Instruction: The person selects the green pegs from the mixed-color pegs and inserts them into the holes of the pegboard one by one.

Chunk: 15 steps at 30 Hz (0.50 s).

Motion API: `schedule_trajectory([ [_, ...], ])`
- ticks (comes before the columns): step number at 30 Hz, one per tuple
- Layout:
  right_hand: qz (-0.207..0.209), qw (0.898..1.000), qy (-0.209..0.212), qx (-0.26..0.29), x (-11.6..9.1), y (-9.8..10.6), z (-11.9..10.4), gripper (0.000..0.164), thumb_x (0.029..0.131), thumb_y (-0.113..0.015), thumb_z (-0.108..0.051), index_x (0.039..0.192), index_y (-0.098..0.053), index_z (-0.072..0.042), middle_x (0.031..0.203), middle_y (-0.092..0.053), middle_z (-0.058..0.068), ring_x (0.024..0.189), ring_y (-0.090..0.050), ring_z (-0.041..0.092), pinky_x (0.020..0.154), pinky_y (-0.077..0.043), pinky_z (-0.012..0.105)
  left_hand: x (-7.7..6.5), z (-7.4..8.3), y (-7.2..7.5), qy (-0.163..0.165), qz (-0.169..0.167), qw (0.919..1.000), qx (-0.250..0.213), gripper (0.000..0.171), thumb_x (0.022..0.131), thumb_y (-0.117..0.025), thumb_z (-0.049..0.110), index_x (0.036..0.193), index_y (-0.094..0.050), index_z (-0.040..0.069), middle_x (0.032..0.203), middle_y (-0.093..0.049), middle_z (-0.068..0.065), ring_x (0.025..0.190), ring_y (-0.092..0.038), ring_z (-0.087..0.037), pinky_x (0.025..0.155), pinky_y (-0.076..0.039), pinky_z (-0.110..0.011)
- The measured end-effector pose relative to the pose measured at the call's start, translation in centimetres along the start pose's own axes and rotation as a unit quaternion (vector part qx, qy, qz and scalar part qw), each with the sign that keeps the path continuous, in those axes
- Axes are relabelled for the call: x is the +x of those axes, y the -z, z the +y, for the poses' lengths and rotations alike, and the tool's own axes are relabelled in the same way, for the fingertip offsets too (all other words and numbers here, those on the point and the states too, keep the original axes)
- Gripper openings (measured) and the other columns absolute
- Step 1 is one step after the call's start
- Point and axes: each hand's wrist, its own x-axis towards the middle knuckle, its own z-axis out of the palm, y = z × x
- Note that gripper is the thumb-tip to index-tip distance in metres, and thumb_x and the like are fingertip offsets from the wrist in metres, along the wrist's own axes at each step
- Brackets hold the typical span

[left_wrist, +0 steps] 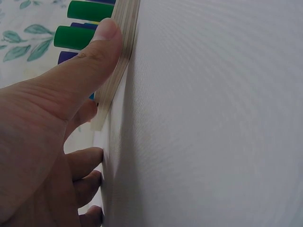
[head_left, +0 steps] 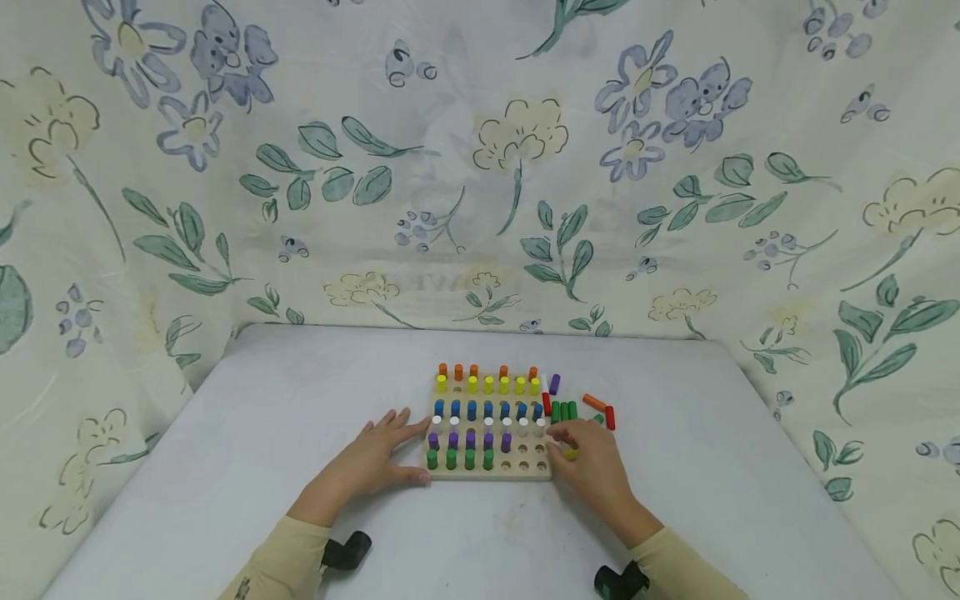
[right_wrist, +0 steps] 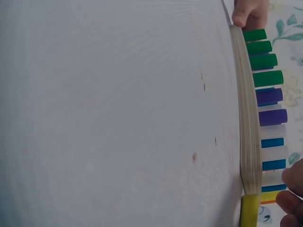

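A wooden pegboard (head_left: 491, 477) lies on the table with rows of coloured pegs in its holes. My left hand (head_left: 378, 454) is spread at its left side, thumb against the front corner beside the green pegs (left_wrist: 75, 38), the other fingers reaching along the edge and table. My right hand (head_left: 592, 462) is at the board's right edge. Its bent fingertips (right_wrist: 294, 177) are close by the end white peg (head_left: 541, 427), with no peg showing between them. A yellow peg (right_wrist: 250, 210) lies beside the board, partly under the right hand in the head view.
Loose green pegs (head_left: 564, 411), red pegs (head_left: 610, 417), an orange peg (head_left: 594, 402) and a purple peg (head_left: 554, 384) lie right of the board. Bare holes (head_left: 523, 466) show at its front right. A flowered curtain (head_left: 450, 167) hangs behind the white table (head_left: 315, 358).
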Motion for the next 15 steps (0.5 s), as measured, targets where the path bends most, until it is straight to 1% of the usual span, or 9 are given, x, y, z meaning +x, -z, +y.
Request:
schedule_trajectory([
  [5,0.006,1.0,0.0,-0.009,0.03,0.06,0.19,0.016,0.091,-0.077,-0.021,0.106,-0.075,-0.016,0.098,-0.072,-0.004,0.097,-0.061,0.017,0.086,-0.055,0.038,0.08,-0.11,-0.03,-0.003,-0.001,1.0,0.002,0.092,0.077,-0.082,0.057,0.153,-0.048,0.018,0.161,-0.031,-0.025,0.152,-0.018,-0.045,0.123,-0.009,-0.062],
  [9,0.013,1.0,0.0,-0.014,0.08,0.15,0.38,0.017,0.09,-0.078,-0.019,0.106,-0.076,-0.016,0.098,-0.072,-0.003,0.097,-0.062,0.018,0.086,-0.055,0.039,0.08,-0.1,0.0,-0.005,0.0,1.0,0.001,0.092,0.077,-0.082,0.056,0.153,-0.048,0.018,0.161,-0.031,-0.026,0.152,-0.018,-0.046,0.123,-0.009,-0.063],
  [13,0.015,0.999,-0.006,-0.028,0.26,0.33,0.6,0.017,0.088,-0.08,-0.017,0.105,-0.076,-0.015,0.097,-0.072,-0.002,0.092,-0.061,0.018,0.085,-0.053,0.04,0.03,0.01,0.03,-0.003,-0.001,1.0,0.001,0.092,0.077,-0.082,0.056,0.153,-0.048,0.018,0.161,-0.031,-0.025,0.152,-0.018,-0.045,0.123,-0.009,-0.062],
  [15,0.015,0.999,-0.013,-0.033,0.36,0.47,0.74,0.017,0.088,-0.08,-0.017,0.105,-0.076,-0.015,0.096,-0.072,-0.002,0.088,-0.059,0.018,0.085,-0.05,0.041,0.0,0.05,0.04,0.0,-0.001,1.0,0.001,0.092,0.077,-0.082,0.057,0.153,-0.049,0.018,0.161,-0.031,-0.025,0.152,-0.018,-0.045,0.123,-0.009,-0.062],
])
